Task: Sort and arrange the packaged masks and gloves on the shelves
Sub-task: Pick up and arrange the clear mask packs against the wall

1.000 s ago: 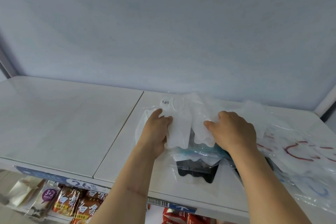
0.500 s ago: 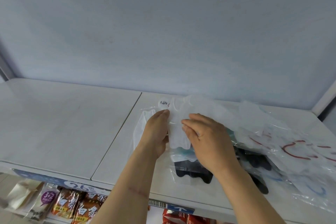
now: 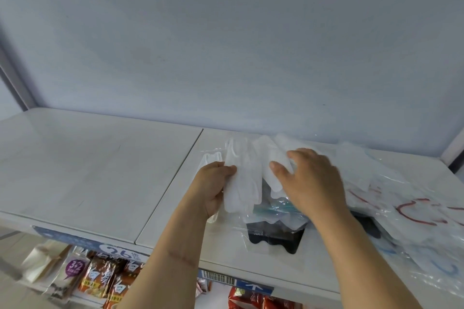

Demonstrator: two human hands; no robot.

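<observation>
On the shelf (image 3: 100, 170), left hand (image 3: 213, 184) pinches a white glove (image 3: 242, 183); right hand (image 3: 311, 183), fingers spread, hides packets.

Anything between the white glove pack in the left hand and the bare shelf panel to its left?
Nothing visible. The left hand grips the white packaged gloves; the white shelf panel left of the seam lies open beside them.

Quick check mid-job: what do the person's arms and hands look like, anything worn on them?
Both forearms are bare, with no sleeves in view. The left hand and right hand wear no gloves, rings or watch that I can see. A thin line crosses the left forearm.
</observation>
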